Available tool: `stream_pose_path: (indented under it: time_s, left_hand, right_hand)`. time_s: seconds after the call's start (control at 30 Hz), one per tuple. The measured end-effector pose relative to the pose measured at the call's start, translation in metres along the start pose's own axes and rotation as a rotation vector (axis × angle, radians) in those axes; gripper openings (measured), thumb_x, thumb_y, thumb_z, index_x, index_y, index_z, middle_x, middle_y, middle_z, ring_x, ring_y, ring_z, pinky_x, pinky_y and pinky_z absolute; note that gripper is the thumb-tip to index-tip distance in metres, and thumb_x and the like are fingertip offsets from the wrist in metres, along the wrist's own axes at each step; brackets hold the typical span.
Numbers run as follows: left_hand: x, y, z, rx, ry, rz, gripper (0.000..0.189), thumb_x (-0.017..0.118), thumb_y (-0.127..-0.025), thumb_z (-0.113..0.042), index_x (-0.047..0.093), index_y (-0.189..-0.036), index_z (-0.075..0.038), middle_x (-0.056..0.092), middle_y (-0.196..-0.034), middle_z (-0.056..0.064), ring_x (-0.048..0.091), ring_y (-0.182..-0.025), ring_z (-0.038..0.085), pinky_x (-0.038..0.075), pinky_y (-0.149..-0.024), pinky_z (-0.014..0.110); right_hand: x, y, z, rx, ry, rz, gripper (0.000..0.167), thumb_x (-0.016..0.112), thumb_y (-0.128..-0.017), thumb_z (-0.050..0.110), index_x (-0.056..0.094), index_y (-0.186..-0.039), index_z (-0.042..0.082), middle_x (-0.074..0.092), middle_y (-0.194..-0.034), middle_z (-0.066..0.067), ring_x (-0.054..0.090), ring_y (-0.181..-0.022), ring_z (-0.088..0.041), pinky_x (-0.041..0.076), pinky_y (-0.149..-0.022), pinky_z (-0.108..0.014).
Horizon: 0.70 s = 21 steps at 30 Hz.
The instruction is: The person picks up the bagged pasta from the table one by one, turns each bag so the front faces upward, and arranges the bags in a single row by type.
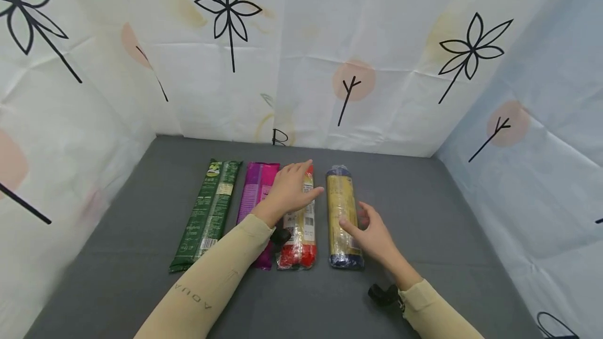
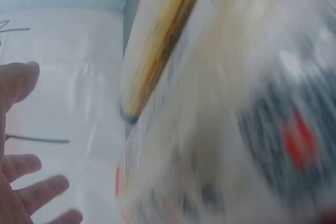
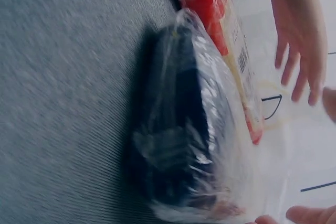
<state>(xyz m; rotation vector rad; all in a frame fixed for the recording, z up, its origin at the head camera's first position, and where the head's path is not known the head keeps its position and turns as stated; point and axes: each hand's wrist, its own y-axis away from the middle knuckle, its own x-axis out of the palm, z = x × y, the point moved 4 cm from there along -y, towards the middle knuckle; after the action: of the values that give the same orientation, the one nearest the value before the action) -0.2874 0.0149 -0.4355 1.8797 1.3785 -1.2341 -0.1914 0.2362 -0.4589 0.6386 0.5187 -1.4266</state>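
Note:
Four long packets lie side by side on a grey surface. Over the red-and-white packet (image 1: 308,224), my left hand (image 1: 292,187) is raised with its fingers spread, and the left wrist view shows it (image 2: 21,182) holding nothing. The rightmost packet (image 1: 341,192) is yellow with dark blue ends in clear, shiny wrap. My right hand (image 1: 374,232) is at that packet's right side, thumb above it and fingers loosely bent along its edge. Whether they touch it I cannot tell. In the right wrist view the packet's blue end (image 3: 173,124) fills the middle.
Left of these lie a purple-and-pink packet (image 1: 254,187), partly hidden by my left arm, and a dark green packet (image 1: 207,213). White sheets (image 1: 306,41) with plant drawings enclose the grey tabletop (image 1: 301,302) at the back and sides.

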Motion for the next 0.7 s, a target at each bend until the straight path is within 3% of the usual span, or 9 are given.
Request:
stream_pose_path:
  time_s: [0.17, 0.37, 0.47, 0.63, 0.7]
  left_hand:
    - [0.015, -0.016, -0.014, 0.034, 0.138, 0.065, 0.082, 0.057, -0.090, -0.059, 0.029, -0.153, -0.014, 0.041, -0.149, 0.008, 0.038, -0.135, 0.030, 0.031, -0.108, 0.050]
    - [0.029, -0.038, -0.013, 0.005, 0.248, 0.117, 0.074, 0.060, -0.093, -0.048, 0.032, -0.152, -0.013, 0.039, -0.150, 0.007, 0.037, -0.136, 0.027, 0.035, -0.107, 0.046]
    - [0.038, -0.047, -0.012, 0.020, 0.235, 0.161, 0.072, 0.057, -0.095, -0.047, 0.030, -0.153, -0.013, 0.039, -0.151, 0.006, 0.038, -0.136, 0.025, 0.030, -0.110, 0.044]
    - [0.049, -0.057, -0.015, 0.068, 0.119, 0.225, 0.072, 0.056, -0.096, -0.044, 0.027, -0.153, -0.010, 0.037, -0.152, 0.007, 0.035, -0.138, 0.022, 0.007, -0.116, 0.043]
    - [0.052, -0.059, -0.017, 0.069, 0.093, 0.264, 0.074, 0.056, -0.096, -0.043, 0.025, -0.154, -0.009, 0.033, -0.154, 0.007, 0.032, -0.139, 0.021, 0.004, -0.116, 0.044]
  right_hand:
    - [0.007, 0.005, -0.008, 0.043, 0.015, 0.018, 0.092, 0.062, -0.087, 0.059, 0.024, -0.151, 0.003, 0.046, -0.135, -0.020, 0.052, -0.113, -0.033, 0.049, -0.083, -0.050]
    - [0.021, 0.008, -0.015, 0.063, 0.020, 0.022, 0.099, 0.073, -0.079, 0.057, 0.028, -0.149, 0.003, 0.043, -0.130, -0.018, 0.051, -0.105, -0.029, 0.049, -0.081, -0.045]
    - [0.026, 0.009, -0.016, 0.048, 0.047, 0.028, 0.102, 0.078, -0.076, 0.054, 0.028, -0.150, 0.004, 0.040, -0.127, -0.016, 0.049, -0.101, -0.025, 0.047, -0.083, -0.044]
    - [0.025, 0.010, -0.015, 0.026, 0.067, 0.022, 0.104, 0.080, -0.073, 0.053, 0.030, -0.150, 0.005, 0.039, -0.129, -0.016, 0.048, -0.103, -0.025, 0.045, -0.086, -0.045]
    - [0.024, 0.011, -0.015, 0.025, 0.072, 0.027, 0.104, 0.081, -0.072, 0.053, 0.030, -0.149, 0.005, 0.040, -0.130, -0.016, 0.048, -0.103, -0.025, 0.045, -0.086, -0.045]
